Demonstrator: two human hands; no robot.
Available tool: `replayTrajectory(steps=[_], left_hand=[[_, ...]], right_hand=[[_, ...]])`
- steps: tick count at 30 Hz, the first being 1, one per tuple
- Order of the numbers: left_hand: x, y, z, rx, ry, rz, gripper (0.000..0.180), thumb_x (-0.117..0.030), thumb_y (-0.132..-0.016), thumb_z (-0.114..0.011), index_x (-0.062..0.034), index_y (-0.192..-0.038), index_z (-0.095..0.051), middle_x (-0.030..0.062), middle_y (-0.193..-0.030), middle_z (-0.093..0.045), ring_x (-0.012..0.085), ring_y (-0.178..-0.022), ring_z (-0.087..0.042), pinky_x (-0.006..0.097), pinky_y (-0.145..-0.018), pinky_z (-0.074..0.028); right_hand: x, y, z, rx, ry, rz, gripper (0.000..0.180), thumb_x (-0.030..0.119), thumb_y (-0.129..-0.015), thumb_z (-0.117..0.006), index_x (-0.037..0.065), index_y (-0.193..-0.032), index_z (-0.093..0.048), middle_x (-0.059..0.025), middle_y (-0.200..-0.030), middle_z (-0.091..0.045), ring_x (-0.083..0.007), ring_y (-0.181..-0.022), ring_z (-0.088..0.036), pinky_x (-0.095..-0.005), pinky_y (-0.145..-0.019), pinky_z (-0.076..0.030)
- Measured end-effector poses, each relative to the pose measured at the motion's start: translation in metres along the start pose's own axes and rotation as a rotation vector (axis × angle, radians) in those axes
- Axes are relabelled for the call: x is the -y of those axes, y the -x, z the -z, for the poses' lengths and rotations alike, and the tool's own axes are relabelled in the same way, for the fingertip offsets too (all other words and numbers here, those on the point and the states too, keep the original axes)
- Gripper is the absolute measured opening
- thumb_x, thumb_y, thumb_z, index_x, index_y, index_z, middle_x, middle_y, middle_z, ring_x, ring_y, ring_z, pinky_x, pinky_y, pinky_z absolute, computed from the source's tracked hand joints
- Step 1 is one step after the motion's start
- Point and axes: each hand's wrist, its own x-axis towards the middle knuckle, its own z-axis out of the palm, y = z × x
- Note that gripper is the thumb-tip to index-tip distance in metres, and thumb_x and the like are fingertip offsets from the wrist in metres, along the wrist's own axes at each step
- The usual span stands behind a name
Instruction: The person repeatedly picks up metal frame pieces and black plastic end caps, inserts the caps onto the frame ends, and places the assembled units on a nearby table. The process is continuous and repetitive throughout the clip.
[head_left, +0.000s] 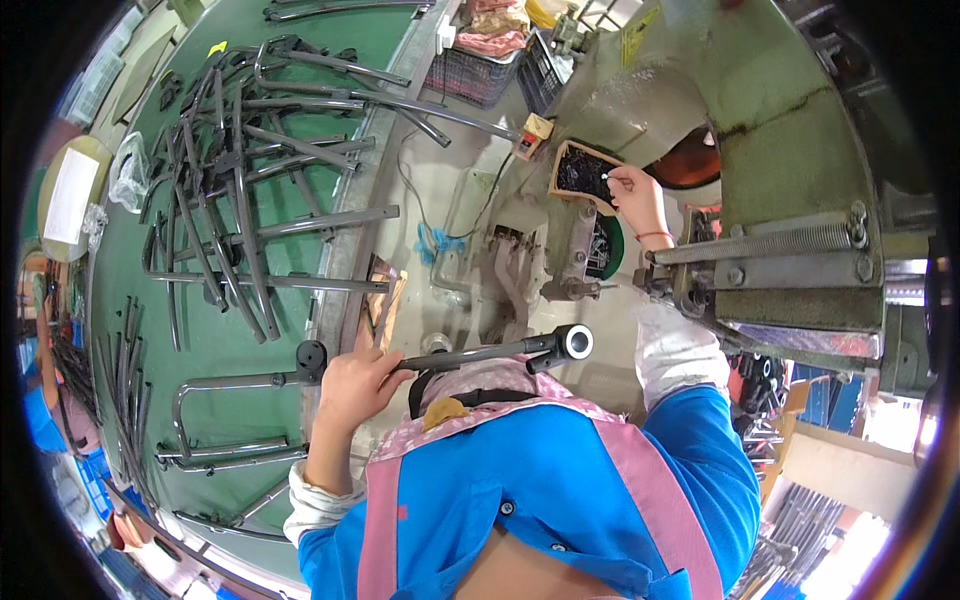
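Note:
My left hand [357, 388] is closed round a black metal tube [470, 355], held level in front of my body. The tube's right end carries a thick ring [573, 342] with a pale inner face. Left of that hand, a round black joint [312, 357] meets a bent tube [225, 384]; whether it belongs to the held piece I cannot tell. My right hand [640, 200] reaches out over a cardboard box [556, 184] of small black parts [585, 172]. Its thumb and fingers pinch a tiny part with a pale tip [605, 177], too small to name.
On the green table [270, 210] at the left lie several dark tube frames [240, 180], some jutting past its edge. A green machine [790, 140] with a long spring [770, 243] stands close to my right arm. Baskets [470, 78] stand at the back.

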Motion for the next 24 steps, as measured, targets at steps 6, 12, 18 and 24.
replayTrajectory(steps=[6, 12, 18, 24], left_hand=[[-0.002, -0.006, 0.007, -0.045, 0.007, 0.0, 0.022, -0.033, -0.084, -0.072, -0.014, -0.093, -0.068, 0.006, -0.064, -0.053, 0.0283, -0.057, -0.058, 0.04, -0.051, -0.043], [0.002, -0.012, 0.009, -0.052, -0.046, -0.037, 0.028, -0.036, -0.083, -0.073, -0.0127, -0.097, -0.07, 0.0053, -0.064, -0.052, 0.0266, -0.056, -0.058, 0.039, -0.05, -0.045], [-0.001, -0.012, 0.012, -0.057, -0.044, -0.068, 0.027, -0.035, -0.082, -0.074, -0.0124, -0.096, -0.07, 0.0047, -0.063, -0.052, 0.0261, -0.056, -0.058, 0.038, -0.05, -0.045], [-0.004, -0.006, 0.015, -0.066, -0.041, -0.09, 0.027, -0.035, -0.082, -0.074, -0.0124, -0.095, -0.07, 0.0044, -0.064, -0.054, 0.026, -0.056, -0.059, 0.038, -0.05, -0.046]], right_hand=[[-0.035, 0.099, 0.039, 0.113, -1.02, -0.24, 0.038, 0.028, -0.094, -0.058, -0.006, -0.111, -0.061, -0.0128, -0.087, -0.067, -0.0198, -0.073, -0.065, -0.0308, -0.061, -0.054], [0.062, 0.163, 0.045, 0.067, -0.668, -0.138, 0.019, -0.005, -0.085, -0.068, -0.004, -0.103, -0.063, -0.0131, -0.086, -0.066, -0.0212, -0.071, -0.066, -0.0316, -0.061, -0.056], [0.084, 0.171, 0.041, 0.045, -0.665, -0.16, 0.014, -0.003, -0.087, -0.066, -0.005, -0.102, -0.065, -0.0091, -0.083, -0.066, -0.0167, -0.07, -0.063, -0.0292, -0.062, -0.054], [0.072, 0.175, 0.031, 0.061, -0.517, -0.165, 0.021, 0.006, -0.093, -0.064, -0.009, -0.108, -0.066, -0.0067, -0.082, -0.066, -0.0132, -0.072, -0.062, -0.0258, -0.067, -0.052]])
